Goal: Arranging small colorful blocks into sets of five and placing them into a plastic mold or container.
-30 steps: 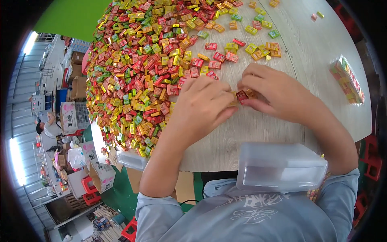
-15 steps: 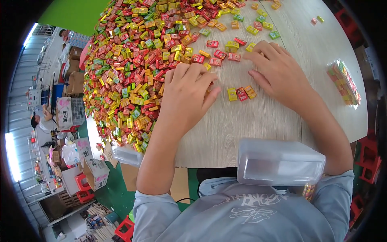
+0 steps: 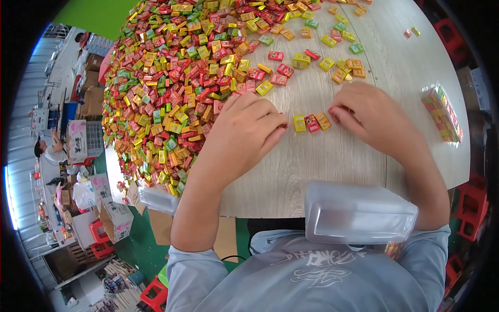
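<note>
A short row of three small packets, yellow [image 3: 300, 123], red [image 3: 312, 123] and orange [image 3: 323, 121], lies on the table between my hands. Left of the row, my left hand [image 3: 241, 132] is closed in a pinch, with a bit of red showing at its fingertips. To the row's right my right hand [image 3: 371, 115] pinches a small red packet [image 3: 333, 115], mostly covered by the fingers. A large heap of red, yellow, orange and green packets [image 3: 161, 99] rises beside and beyond my left hand.
Loose packets [image 3: 301, 61] lie scattered beyond my hands. A clear plastic container [image 3: 361, 213] is at the table's near edge, a second clear one [image 3: 158, 200] at the left edge. A wrapped block of packets [image 3: 442, 114] stands at right. Another person [image 3: 53, 152] is far left.
My right hand has moved nearer and closed; a red packet beyond the row is gone from its place. My left hand has come down slightly, fingers now pinched. The row of three stays.
</note>
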Motion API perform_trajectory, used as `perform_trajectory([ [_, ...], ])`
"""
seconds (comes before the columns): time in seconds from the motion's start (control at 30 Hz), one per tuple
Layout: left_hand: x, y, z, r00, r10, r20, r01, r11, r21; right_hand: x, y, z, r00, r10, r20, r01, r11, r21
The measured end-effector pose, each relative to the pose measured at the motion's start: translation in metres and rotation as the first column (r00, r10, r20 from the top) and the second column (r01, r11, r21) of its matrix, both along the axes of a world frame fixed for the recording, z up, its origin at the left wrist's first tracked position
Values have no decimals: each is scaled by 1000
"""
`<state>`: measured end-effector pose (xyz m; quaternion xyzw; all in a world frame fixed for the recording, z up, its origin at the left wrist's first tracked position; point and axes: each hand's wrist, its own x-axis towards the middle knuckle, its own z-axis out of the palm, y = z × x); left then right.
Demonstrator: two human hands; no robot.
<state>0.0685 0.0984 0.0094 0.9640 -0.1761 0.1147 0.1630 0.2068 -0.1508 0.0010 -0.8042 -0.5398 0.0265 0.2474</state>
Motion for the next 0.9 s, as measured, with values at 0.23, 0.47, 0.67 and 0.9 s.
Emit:
perform_trajectory([
  [0.23, -2, -4, 0, 1000, 5, -12, -6, 999, -46, 6, 4, 8, 982, -103, -156, 105, 995, 1],
  [0.47, -1, -5, -3, 999, 39, -32, -38, 998, 51, 36, -11, -1, 926, -299, 232, 297, 954, 43],
  [0.67, -2, -4, -6, 999, 28, -33, -26, 999, 37, 45, -18, 3, 903, -356, 240, 384, 920, -79],
  [0.9, 0, -6, -4, 999, 35, -40, -32, 997, 69, 64, -10, -25, 820, -402, 406, 394, 913, 108],
])
